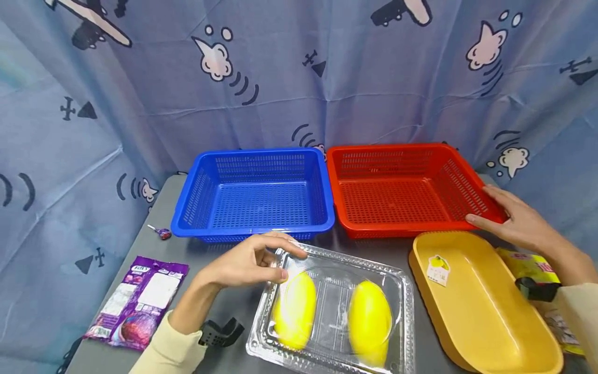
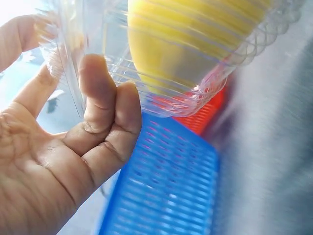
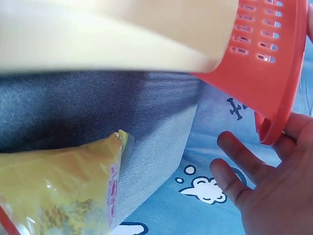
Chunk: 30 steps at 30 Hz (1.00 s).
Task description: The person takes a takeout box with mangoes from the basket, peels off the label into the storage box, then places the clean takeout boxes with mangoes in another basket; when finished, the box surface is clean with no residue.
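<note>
My left hand (image 1: 249, 262) pinches the near-left corner of a clear plastic clamshell box (image 1: 333, 311), thumb on top. Inside lie two yellow oval fruits, a left one (image 1: 296, 311) and a right one (image 1: 370, 317); their kind is not certain. The left wrist view shows the fingers against the ribbed plastic. At the right, my right hand (image 1: 528, 223) holds the right rim of a red basket (image 1: 392, 227), thumb on the inner side. In the right wrist view two fingers (image 3: 239, 156) stand free of the rim. A yellow tray (image 1: 486, 306) stands beneath that forearm.
A blue basket (image 1: 254, 228) stands left of the red one. At the left lie a lollipop (image 1: 163, 233) and a purple packet (image 1: 140, 306). Yellow packets (image 1: 532, 267) lie right of the yellow tray. A patterned curtain (image 1: 280, 67) hangs behind the grey table.
</note>
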### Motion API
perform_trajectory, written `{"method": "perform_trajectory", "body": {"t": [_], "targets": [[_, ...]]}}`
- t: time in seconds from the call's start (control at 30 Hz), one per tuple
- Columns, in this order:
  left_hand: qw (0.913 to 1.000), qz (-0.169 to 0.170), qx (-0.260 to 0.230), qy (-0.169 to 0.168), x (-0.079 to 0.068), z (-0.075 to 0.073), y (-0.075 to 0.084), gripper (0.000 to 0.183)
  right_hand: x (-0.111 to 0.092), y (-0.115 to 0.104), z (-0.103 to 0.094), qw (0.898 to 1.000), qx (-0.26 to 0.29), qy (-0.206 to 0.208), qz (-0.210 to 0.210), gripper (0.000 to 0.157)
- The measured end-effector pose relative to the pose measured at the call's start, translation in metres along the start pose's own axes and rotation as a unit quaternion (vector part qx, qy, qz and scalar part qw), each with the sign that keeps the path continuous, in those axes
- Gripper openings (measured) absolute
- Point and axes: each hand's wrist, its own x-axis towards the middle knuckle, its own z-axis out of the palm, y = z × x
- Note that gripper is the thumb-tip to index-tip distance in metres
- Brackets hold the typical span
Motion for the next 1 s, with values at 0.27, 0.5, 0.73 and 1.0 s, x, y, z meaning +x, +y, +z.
{"method": "perform_trajectory", "body": {"t": [0.27,0.5,0.73,1.0], "targets": [[0.9993,0.012,-0.027,0.022,0.029,-0.027,0.03,0.043,0.0,0.0,-0.004,1.0,-0.004,0.008,-0.003,0.101],[0.9966,0.01,-0.004,0.081,0.076,-0.049,0.048,0.045,0.001,0.0,-0.006,1.0,0.009,-0.007,0.004,0.102],[0.9915,0.014,0.009,0.129,0.124,-0.055,0.055,0.041,0.002,-0.003,-0.004,1.0,-0.011,0.001,-0.007,0.101],[0.9887,0.012,0.018,0.148,0.167,-0.053,0.044,0.041,0.0,-0.002,-0.002,1.0,-0.011,0.015,-0.013,0.099]]}}
